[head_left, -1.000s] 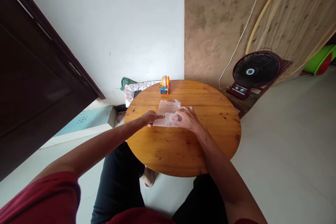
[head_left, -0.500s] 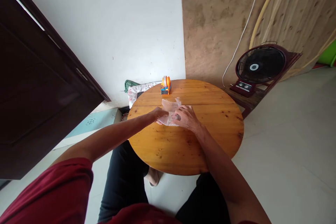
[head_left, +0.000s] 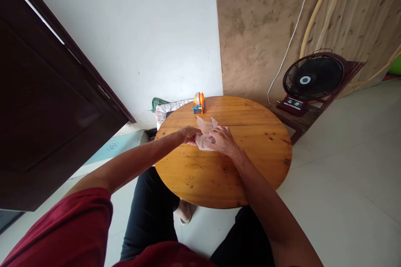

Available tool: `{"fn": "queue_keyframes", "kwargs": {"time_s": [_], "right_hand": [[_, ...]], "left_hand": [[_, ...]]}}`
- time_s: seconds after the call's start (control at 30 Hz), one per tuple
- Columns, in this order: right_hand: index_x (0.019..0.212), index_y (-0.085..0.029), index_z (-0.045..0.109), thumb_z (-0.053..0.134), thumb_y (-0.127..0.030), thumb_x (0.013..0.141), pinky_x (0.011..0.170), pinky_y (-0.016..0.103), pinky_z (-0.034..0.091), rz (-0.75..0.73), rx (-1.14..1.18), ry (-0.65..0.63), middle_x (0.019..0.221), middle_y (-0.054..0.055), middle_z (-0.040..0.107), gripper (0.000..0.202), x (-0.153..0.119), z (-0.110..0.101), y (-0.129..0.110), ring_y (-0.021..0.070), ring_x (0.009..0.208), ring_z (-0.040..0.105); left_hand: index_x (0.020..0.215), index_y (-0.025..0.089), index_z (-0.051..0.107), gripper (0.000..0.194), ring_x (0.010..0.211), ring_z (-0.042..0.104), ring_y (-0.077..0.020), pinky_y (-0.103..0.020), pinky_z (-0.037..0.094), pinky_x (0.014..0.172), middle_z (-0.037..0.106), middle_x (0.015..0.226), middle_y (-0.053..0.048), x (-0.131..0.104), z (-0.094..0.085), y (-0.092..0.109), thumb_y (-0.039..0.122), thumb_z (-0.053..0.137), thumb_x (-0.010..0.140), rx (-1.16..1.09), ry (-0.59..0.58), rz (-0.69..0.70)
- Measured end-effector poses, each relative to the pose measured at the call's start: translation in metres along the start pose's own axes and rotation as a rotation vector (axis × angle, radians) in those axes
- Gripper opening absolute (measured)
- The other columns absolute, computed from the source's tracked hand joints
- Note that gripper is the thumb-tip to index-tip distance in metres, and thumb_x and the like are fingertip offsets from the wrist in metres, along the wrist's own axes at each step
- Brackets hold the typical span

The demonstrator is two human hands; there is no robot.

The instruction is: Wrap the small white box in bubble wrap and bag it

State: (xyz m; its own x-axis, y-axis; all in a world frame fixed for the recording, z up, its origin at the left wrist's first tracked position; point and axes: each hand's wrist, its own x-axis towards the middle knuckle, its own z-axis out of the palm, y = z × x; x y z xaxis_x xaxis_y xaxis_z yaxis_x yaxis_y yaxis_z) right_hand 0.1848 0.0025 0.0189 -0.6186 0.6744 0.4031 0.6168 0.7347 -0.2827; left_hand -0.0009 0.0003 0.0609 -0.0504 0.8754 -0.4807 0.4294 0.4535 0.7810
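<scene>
I'd call this a room in a home: I can see a dark panelled door (head_left: 46,91) beside a plain white wall (head_left: 156,29), pale floor tiles (head_left: 338,167), a maroon household fan (head_left: 313,77), a small round wooden surface (head_left: 225,175) and a printed sack (head_left: 162,112) stowed against the wall.

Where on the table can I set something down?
Bare patches of table: right of the right hand, out to the rim; and nearest the person, left of the right forearm. Crowded: centre, with left hand and plastic; far edge, tape dispenser.
</scene>
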Motion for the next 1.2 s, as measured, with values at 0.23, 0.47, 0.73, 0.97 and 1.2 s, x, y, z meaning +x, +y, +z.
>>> {"fn": "queue_keyframes", "kwargs": {"time_s": [0.23, 0.47, 0.73, 0.97, 1.2], "right_hand": [[0.087, -0.022, 0.071, 0.074, -0.047, 0.074, 0.090, 0.038, 0.036, 0.024, 0.033, -0.032, 0.103, 0.006, 0.072, 0.028, 0.003, -0.004, 0.001, 0.0266, 0.108, 0.058], [0.085, -0.026, 0.073, 0.074, -0.046, 0.072, 0.088, 0.037, 0.039, 0.068, 0.027, -0.100, 0.105, 0.004, 0.072, 0.023, 0.005, -0.011, 0.006, 0.0269, 0.106, 0.061], [0.103, -0.021, 0.068, 0.071, -0.047, 0.073, 0.095, 0.039, 0.036, 0.140, -0.017, -0.127, 0.111, 0.008, 0.069, 0.040, 0.002, -0.009, 0.006, 0.0275, 0.113, 0.056], [0.105, -0.019, 0.070, 0.065, -0.042, 0.079, 0.101, 0.041, 0.033, 0.224, 0.022, -0.224, 0.113, 0.010, 0.068, 0.035, -0.001, -0.026, 0.012, 0.0286, 0.115, 0.055], [0.088, -0.023, 0.072, 0.061, -0.032, 0.081, 0.099, 0.038, 0.036, 0.351, 0.131, -0.143, 0.118, 0.006, 0.064, 0.016, -0.004, -0.032, 0.026, 0.0248, 0.114, 0.056]], "left_hand": [[0.059, 0.012, 0.060, 0.009, 0.055, 0.061, -0.0157, -0.032, 0.056, 0.063, 0.062, 0.054, -0.005, -0.005, 0.007, 0.011, 0.017, 0.068, 0.062, -0.112, -0.100, -0.037], [0.075, 0.012, 0.071, 0.015, 0.060, 0.058, -0.0152, -0.029, 0.050, 0.062, 0.063, 0.062, -0.002, -0.016, 0.007, -0.006, 0.020, 0.065, 0.065, 0.107, -0.144, 0.312], [0.092, 0.018, 0.074, 0.022, 0.086, 0.060, -0.0217, -0.036, 0.046, 0.081, 0.066, 0.096, -0.011, -0.007, 0.024, -0.048, 0.026, 0.056, 0.082, 0.754, 0.337, 1.036], [0.100, 0.014, 0.065, 0.024, 0.103, 0.061, -0.0237, -0.039, 0.050, 0.094, 0.068, 0.110, -0.012, 0.011, 0.034, -0.070, 0.013, 0.051, 0.080, 0.611, 0.393, 1.301], [0.104, 0.016, 0.066, 0.026, 0.106, 0.062, -0.0235, -0.040, 0.050, 0.096, 0.069, 0.113, -0.011, 0.017, 0.042, -0.077, 0.015, 0.051, 0.082, 0.541, 0.441, 1.302]]}}
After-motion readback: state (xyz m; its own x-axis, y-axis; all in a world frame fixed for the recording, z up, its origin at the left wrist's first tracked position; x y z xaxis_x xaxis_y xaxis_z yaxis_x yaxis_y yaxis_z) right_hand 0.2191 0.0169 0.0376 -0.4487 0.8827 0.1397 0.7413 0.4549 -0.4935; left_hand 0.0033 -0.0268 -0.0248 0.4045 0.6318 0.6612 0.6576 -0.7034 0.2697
